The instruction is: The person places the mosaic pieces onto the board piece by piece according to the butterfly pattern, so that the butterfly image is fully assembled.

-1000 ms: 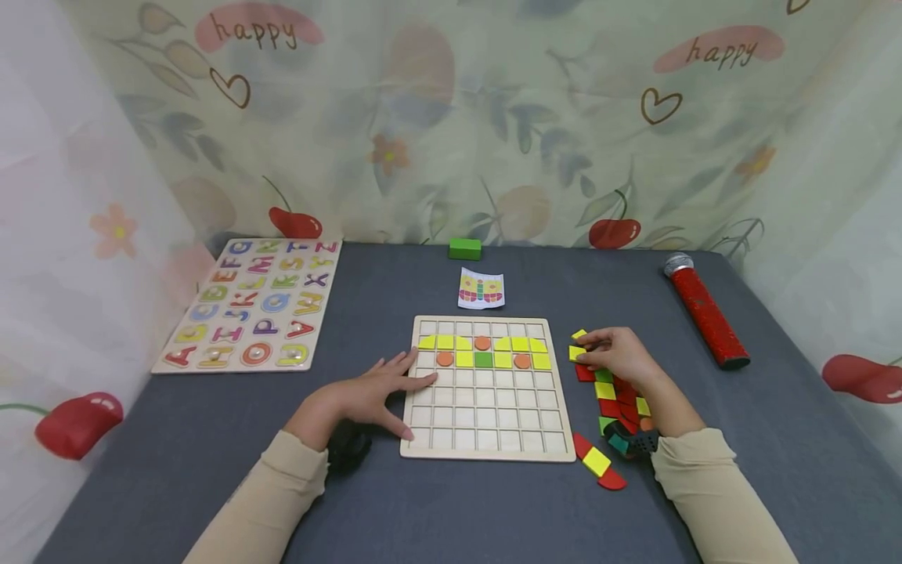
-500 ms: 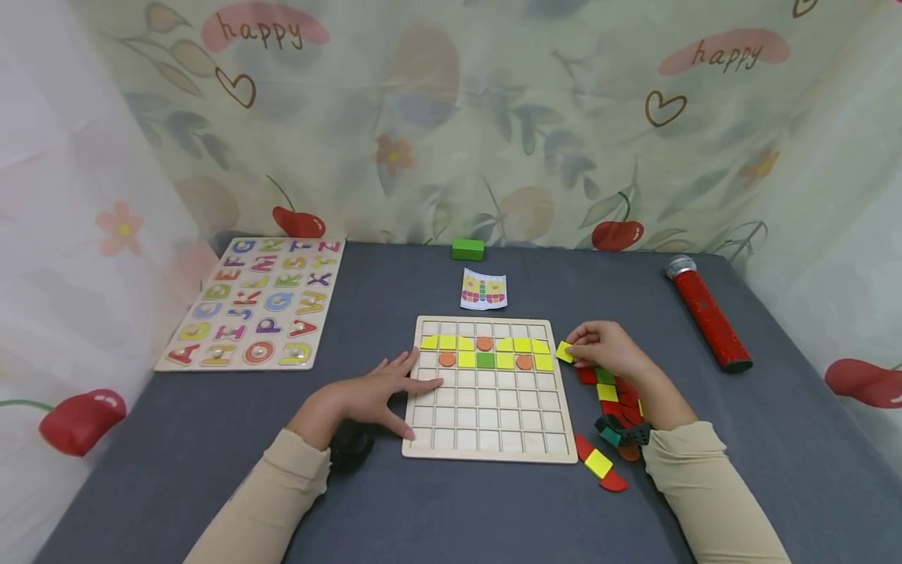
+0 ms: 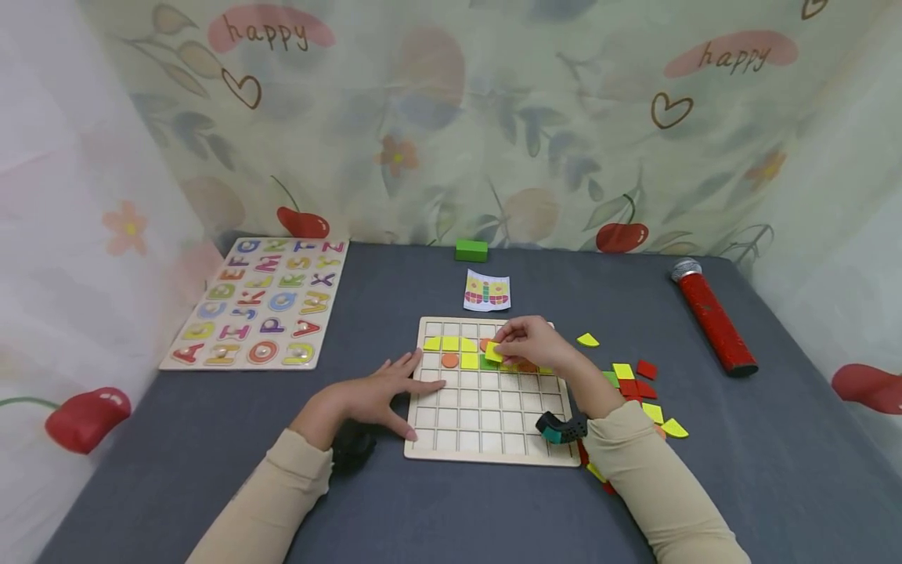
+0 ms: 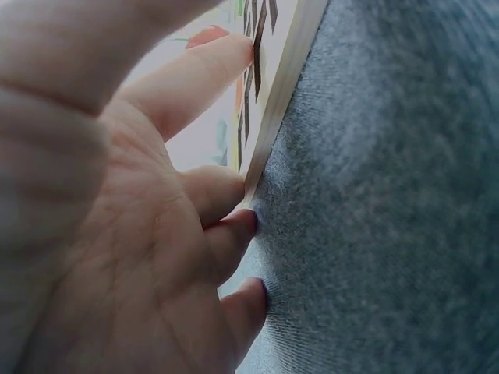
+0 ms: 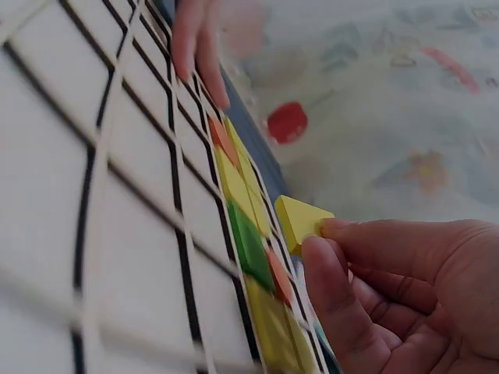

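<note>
Swinging leftward from the loose pieces (image 3: 627, 388), the right hand (image 3: 535, 342) is pinching a yellow tile (image 5: 298, 221) over the grid board (image 3: 492, 419), whose edge the left hand (image 3: 368, 397) is touching, fingers spread; "happy" is showing on the curtain (image 3: 451, 207).

Yellow tile (image 3: 493, 353) pinched in right hand (image 3: 537, 342), held over wooden grid board (image 3: 479, 419). Board's left side touched by spread left hand (image 3: 371, 395). Yellow, orange, green pieces (image 3: 451, 344) set in upper rows. Loose tiles (image 3: 629, 388) kinda scattered on bench (image 3: 437, 517), right side. Butterfly card (image 3: 487, 291) placed just behind board; letter puzzle (image 3: 248, 317), red mic (image 3: 715, 321) parked farther out.
</note>
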Demonstrator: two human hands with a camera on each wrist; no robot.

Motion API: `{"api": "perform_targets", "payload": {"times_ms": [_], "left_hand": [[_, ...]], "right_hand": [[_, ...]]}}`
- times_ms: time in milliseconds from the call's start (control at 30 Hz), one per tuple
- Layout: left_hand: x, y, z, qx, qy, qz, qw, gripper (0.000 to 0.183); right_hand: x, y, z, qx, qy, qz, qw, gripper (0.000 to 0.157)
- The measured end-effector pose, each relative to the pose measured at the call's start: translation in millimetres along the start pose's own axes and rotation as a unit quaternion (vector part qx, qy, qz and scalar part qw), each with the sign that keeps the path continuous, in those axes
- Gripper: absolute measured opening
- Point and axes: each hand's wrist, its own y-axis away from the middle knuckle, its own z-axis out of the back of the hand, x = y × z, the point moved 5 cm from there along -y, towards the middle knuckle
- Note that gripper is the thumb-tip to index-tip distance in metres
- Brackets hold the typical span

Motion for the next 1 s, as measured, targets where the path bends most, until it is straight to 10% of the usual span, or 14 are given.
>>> {"api": "perform_targets", "payload": {"times_ms": [467, 1000], "left_hand": [[0.1, -0.6, -0.8, -0.003, -0.018, -0.022, 0.9996, 0.082], [-5.2, 1.1, 5.3, 0.0, -0.014, -0.014, 0.9998, 0.082]], "right_hand": [[27, -42, -64.7, 0.026, 0.008, 0.034, 0.999, 0.013], [43, -44, -78.4, -0.002, 0.187, 0.071, 0.98, 0.008]]}}
